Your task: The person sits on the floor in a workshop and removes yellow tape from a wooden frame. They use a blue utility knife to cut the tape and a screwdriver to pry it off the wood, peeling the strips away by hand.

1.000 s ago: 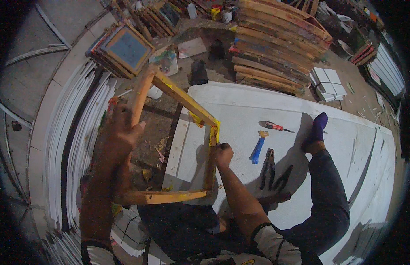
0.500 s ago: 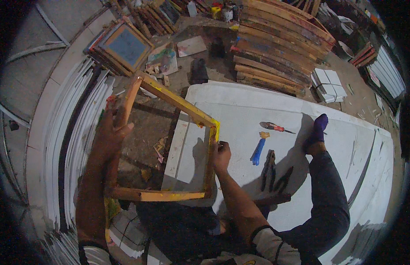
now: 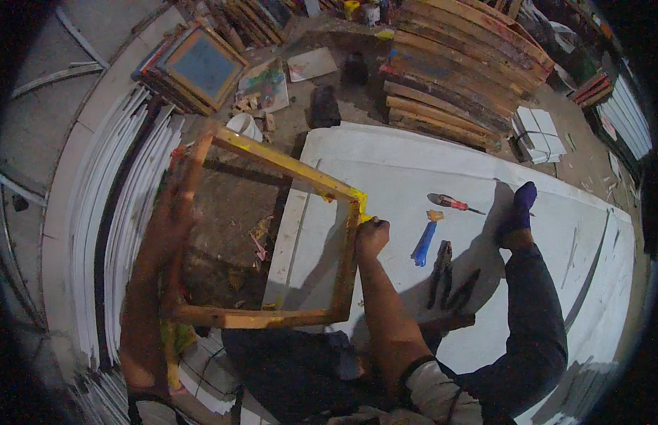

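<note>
Head view: the frame [image 3: 272, 234] is held at centre, its long axis running from 12 to 6 o'clock. The left hand [image 3: 174, 212], blurred, seems closed on the 9 o'clock rail; the right hand [image 3: 371, 237] is clenched at the 3 o'clock corner, nearer the sheet [image 3: 442, 170].

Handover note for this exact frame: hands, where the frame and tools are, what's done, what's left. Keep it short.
Left hand: blurred, gripping the left rail of the wooden frame.
Right hand: closed at the frame's right rail, near the yellow-stained corner.
Frame is held tilted above the white sheet.
On the sheet: screwdriver, blue tool, pliers, all untouched.
Done: frame in both hands. Left: cannot tell from this view.
</note>
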Demonstrator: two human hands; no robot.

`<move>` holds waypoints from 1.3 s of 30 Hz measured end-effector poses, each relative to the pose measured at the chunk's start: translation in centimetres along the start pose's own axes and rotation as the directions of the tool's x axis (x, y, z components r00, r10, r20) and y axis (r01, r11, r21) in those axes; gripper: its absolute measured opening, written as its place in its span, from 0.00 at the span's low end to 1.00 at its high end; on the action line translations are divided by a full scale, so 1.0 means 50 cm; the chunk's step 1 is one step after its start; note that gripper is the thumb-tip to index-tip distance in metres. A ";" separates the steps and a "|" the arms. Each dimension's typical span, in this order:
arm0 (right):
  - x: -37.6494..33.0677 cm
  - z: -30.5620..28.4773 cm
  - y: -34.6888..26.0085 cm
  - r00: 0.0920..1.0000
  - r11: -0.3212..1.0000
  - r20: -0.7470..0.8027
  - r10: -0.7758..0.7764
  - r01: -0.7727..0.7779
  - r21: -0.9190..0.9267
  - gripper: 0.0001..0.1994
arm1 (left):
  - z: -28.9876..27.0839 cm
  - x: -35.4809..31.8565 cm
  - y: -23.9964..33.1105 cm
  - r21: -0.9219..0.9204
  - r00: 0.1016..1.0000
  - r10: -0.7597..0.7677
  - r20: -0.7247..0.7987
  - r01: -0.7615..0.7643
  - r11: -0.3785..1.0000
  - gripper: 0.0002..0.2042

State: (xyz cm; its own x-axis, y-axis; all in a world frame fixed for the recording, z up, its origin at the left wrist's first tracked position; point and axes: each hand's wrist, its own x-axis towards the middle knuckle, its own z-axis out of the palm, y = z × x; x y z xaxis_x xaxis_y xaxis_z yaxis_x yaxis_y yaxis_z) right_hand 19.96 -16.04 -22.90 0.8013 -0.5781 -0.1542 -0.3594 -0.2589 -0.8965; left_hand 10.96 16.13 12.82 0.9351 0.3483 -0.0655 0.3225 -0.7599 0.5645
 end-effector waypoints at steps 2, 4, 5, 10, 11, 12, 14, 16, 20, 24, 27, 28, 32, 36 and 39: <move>0.021 0.008 0.021 0.997 0.986 0.053 -0.051 0.042 0.164 0.14 | -0.008 -0.007 0.017 -0.044 0.999 0.000 0.043 0.002 0.999 0.33; 0.001 -0.011 0.042 0.975 0.920 0.171 -0.144 0.068 0.385 0.17 | -0.013 -0.015 0.010 -0.042 0.999 0.001 0.052 0.002 0.999 0.34; -0.010 -0.021 0.035 0.972 0.893 0.169 -0.164 0.074 0.443 0.17 | -0.016 -0.021 0.006 -0.032 0.999 0.004 0.051 -0.002 0.999 0.34; -0.047 -0.060 -0.046 0.969 0.863 0.208 -0.131 0.008 0.505 0.20 | -0.018 -0.024 -0.008 0.005 0.998 0.033 0.047 -0.033 0.999 0.35; -0.045 -0.058 -0.047 0.950 0.908 0.158 -0.268 0.194 0.371 0.19 | -0.017 -0.024 -0.006 0.017 0.998 0.041 0.051 -0.042 0.999 0.35; -0.043 -0.055 -0.048 0.905 0.902 0.131 -0.404 0.371 0.220 0.19 | -0.016 -0.024 -0.004 0.024 0.997 0.049 0.053 -0.050 0.998 0.35; -0.037 -0.049 -0.051 0.850 0.863 0.155 -0.504 0.503 0.048 0.17 | -0.016 -0.020 0.002 0.040 0.996 0.066 0.056 -0.068 0.997 0.36; -0.033 -0.041 -0.054 0.870 0.894 0.219 -0.441 0.448 0.019 0.14 | -0.016 -0.017 0.003 0.061 0.995 0.083 0.059 -0.087 0.994 0.36; -0.020 -0.061 -0.116 0.932 0.980 0.303 -0.197 0.192 0.046 0.11 | -0.015 -0.016 -0.008 0.130 0.992 0.113 0.060 -0.120 0.984 0.37; 0.031 -0.035 -0.072 0.953 0.986 0.256 -0.164 0.158 0.046 0.10 | 0.002 0.002 -0.013 0.248 0.975 0.214 0.058 -0.221 0.943 0.37; 0.078 -0.024 -0.056 0.936 0.943 0.121 -0.332 0.329 0.047 0.10 | 0.018 -0.011 -0.025 0.330 0.970 0.243 0.020 -0.236 0.914 0.37; 0.092 -0.019 -0.055 0.902 0.903 0.053 -0.429 0.427 0.037 0.11 | 0.042 -0.014 -0.127 0.176 0.993 0.110 -0.046 -0.100 0.979 0.36; 0.165 -0.011 -0.040 0.963 0.967 0.089 -0.253 0.255 -0.010 0.11 | 0.096 0.020 -0.272 -0.226 0.986 -0.164 0.025 0.165 0.960 0.30; 0.189 -0.043 -0.029 0.948 0.957 0.145 -0.282 0.288 -0.019 0.13 | 0.178 0.070 -0.317 -0.308 0.957 -0.286 0.046 0.286 0.908 0.23; 0.153 -0.096 -0.079 0.885 0.924 0.353 -0.304 0.364 -0.118 0.15 | 0.210 0.120 -0.425 -0.281 0.903 -0.377 0.208 0.424 0.861 0.19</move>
State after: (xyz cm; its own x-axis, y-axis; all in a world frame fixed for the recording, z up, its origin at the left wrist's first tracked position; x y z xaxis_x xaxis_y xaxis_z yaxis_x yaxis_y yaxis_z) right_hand 25.20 -23.16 -18.57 0.9870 -0.1601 -0.0105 -0.0966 -0.5407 -0.8356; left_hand 11.25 28.57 -8.21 0.7532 0.4862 -0.4431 0.6331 -0.3525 0.6892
